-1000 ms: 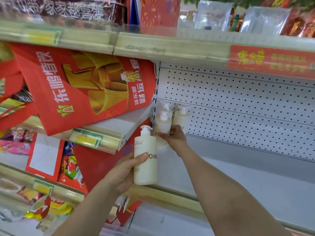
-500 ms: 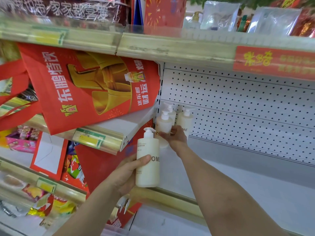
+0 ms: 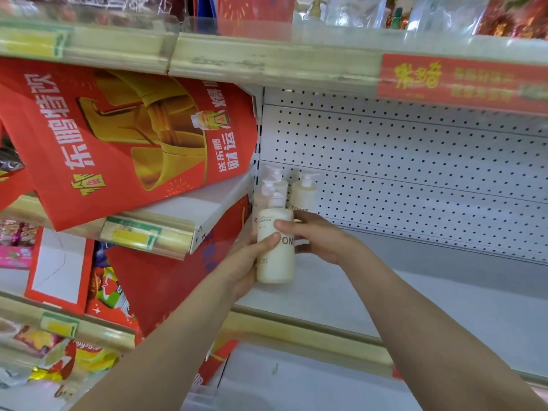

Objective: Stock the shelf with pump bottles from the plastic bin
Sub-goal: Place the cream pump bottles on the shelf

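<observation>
A cream pump bottle stands upright over the white shelf, near its left end. My left hand grips it from the left side, thumb across the front. My right hand holds it from the right, fingers wrapped over its upper part. Behind it, against the pegboard corner, stand three more cream pump bottles, partly hidden by the held one. The plastic bin is out of view.
The white pegboard back wall runs right. A red paper bag hangs at the left over a neighbouring shelf end. An upper shelf edge with a red label strip overhangs. Snack packets fill the lower left shelves.
My left hand carried the bottle up and right onto the shelf, in front of the standing bottles. My right hand left the rear bottle and took hold of the carried one.
</observation>
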Demonstrator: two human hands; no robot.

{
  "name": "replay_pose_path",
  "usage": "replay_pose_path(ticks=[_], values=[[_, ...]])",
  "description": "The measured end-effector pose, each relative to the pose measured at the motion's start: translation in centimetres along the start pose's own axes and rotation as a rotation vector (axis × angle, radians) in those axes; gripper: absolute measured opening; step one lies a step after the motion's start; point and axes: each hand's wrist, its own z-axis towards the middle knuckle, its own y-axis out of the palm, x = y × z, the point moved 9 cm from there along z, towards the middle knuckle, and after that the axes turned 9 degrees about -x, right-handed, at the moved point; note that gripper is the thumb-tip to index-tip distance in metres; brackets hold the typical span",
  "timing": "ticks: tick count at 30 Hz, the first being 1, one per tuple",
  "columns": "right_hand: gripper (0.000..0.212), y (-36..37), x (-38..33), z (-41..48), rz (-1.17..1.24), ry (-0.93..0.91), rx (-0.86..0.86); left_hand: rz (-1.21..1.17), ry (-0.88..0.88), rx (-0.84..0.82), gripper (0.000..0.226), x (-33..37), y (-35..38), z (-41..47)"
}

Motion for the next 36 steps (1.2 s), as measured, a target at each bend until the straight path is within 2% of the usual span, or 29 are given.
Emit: replay_pose_path(ticks=[3, 6, 7, 8, 9, 10, 12, 16, 23, 26, 29, 33, 36], values=[[0.04, -2.4, -0.6, -0.8, -0.018, -0.014, 0.109, 0.135, -0.011, -0.022, 0.043, 0.0, 0.4, 1.5], [0.037, -5.0, -0.2, -0.7, -0.083, -0.003, 0.234, 0.279, 0.049, 0.21, 0.028, 1.4, -1.8, 2.5], [0.036, -5.8, 0.0, -0.6, -0.109, -0.004, 0.277, 0.264, 0.064, 0.301, 0.037, 1.7, -3.0, 2.6], [0.035, -6.6, 0.1, -0.3, -0.134, -0.01, 0.321, 0.237, 0.075, 0.365, 0.057, 1.8, -4.2, 3.0], [0.035, -7.4, 0.3, -0.1, -0.15, -0.017, 0.372, 0.225, 0.078, 0.407, 0.076, 1.6, -5.3, 3.5], [0.038, -8.2, 0.4, 0.2, -0.172, -0.019, 0.426, 0.235, 0.089, 0.426, 0.086, 1.6, -5.9, 4.1], [0.051, -9.2, 0.9, 0.9, -0.229, 0.001, 0.507, 0.289, 0.115, 0.432, 0.089, 1.8, -6.5, 5.2], [0.074, -9.7, 1.7, 2.6, -0.313, 0.009, 0.563, 0.312, 0.143, 0.412, 0.083, 1.8, -6.3, 7.3], [0.098, -10.4, 1.8, 3.9, -0.395, 0.018, 0.6, 0.389, 0.169, 0.468, 0.077, 1.2, -7.3, 9.1], [0.1, -10.5, 1.9, 4.2, -0.429, 0.034, 0.605, 0.411, 0.159, 0.464, 0.077, 1.1, -7.5, 9.5], [0.091, -10.0, 1.3, 3.7, -0.465, 0.057, 0.618, 0.467, 0.128, 0.467, 0.077, 1.1, -7.4, 9.4], [0.082, -9.3, 0.6, 2.5, -0.502, 0.136, 0.606, 0.495, 0.087, 0.513, 0.088, 1.8, -6.6, 8.3], [0.085, -8.8, -0.9, -0.1, -0.522, 0.154, 0.679, 0.584, 0.072, 0.53, 0.081, 3.0, -5.0, 6.5]])
